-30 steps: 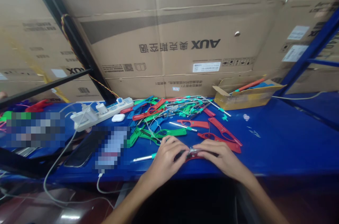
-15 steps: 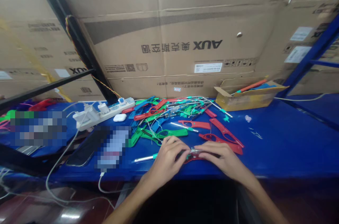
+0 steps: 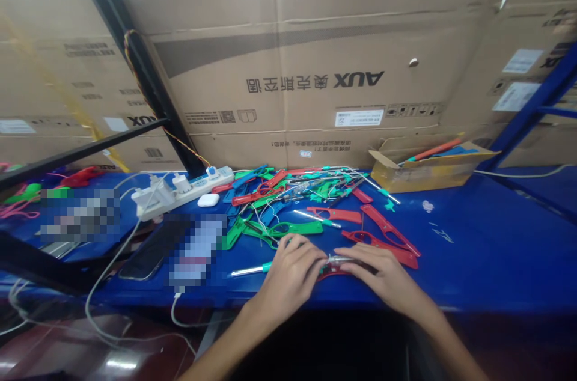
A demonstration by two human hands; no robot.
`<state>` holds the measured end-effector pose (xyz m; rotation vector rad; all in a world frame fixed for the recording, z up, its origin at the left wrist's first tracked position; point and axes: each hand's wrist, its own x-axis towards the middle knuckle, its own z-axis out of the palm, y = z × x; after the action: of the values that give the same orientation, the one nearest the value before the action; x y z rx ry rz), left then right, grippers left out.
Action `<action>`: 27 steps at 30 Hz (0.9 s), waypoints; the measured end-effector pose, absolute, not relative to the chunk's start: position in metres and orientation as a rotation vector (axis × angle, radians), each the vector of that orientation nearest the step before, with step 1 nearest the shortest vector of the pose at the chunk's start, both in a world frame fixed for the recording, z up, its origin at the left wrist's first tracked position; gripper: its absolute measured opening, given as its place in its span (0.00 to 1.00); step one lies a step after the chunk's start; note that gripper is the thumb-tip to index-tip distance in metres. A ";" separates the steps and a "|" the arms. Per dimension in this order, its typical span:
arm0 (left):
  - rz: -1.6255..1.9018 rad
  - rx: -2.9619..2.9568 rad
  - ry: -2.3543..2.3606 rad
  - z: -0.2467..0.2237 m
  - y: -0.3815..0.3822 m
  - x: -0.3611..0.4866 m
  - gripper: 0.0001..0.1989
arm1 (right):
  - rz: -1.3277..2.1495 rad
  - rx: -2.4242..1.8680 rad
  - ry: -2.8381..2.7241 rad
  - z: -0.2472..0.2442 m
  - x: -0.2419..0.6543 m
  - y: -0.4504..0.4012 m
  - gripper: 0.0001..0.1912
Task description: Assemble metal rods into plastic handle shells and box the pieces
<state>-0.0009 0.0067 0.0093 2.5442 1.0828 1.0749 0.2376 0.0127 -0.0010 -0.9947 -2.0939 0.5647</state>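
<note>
Between my two hands at the front of the table is a red lighter shell (image 3: pixel 334 271), with a small clear part showing at its top. My left hand (image 3: pixel 291 270) grips its left end with bent fingers. From the right, my right hand (image 3: pixel 381 267) holds the other end, thumb and fingers closed around it. A metal tube (image 3: pixel 249 270) with a teal collar sticks out left of my left hand; its join to the shell is hidden. Just beyond my right hand lie red lighter halves (image 3: pixel 391 231), and past my left hand a green lighter half (image 3: pixel 300 228).
A pile of lighter parts (image 3: pixel 315 185) with wires spreads behind my hands. An open carton (image 3: pixel 426 173) stands back right. To the left are a power strip (image 3: pixel 193 188), a white earphone case (image 3: pixel 208 200), a dark phone (image 3: pixel 151 252) and a lit phone (image 3: pixel 198 252) on a cable.
The whole scene sits slightly further right as the view turns a little left. Both hands keep their hold on the red lighter shell, with only slight finger movement.
</note>
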 end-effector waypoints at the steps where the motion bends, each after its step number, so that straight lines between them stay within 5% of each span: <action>1: 1.063 2.542 1.088 0.009 0.007 -0.001 0.06 | 0.560 -1.003 -2.096 -0.001 0.238 0.013 0.14; 5: 0.980 2.534 1.131 0.009 0.006 -0.008 0.06 | 0.551 -1.011 -2.109 0.000 0.238 0.014 0.14; 11: 0.788 2.569 1.148 0.013 0.003 -0.035 0.21 | 0.568 -1.026 -2.135 0.001 0.238 0.014 0.12; 27: 0.789 2.629 1.159 0.004 0.003 -0.046 0.12 | 0.647 -1.112 -2.177 0.002 0.238 0.014 0.15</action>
<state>-0.0455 0.0033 0.0042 2.6290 1.1593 0.7887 0.2382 0.0135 0.0018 -1.1124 -2.1772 0.6470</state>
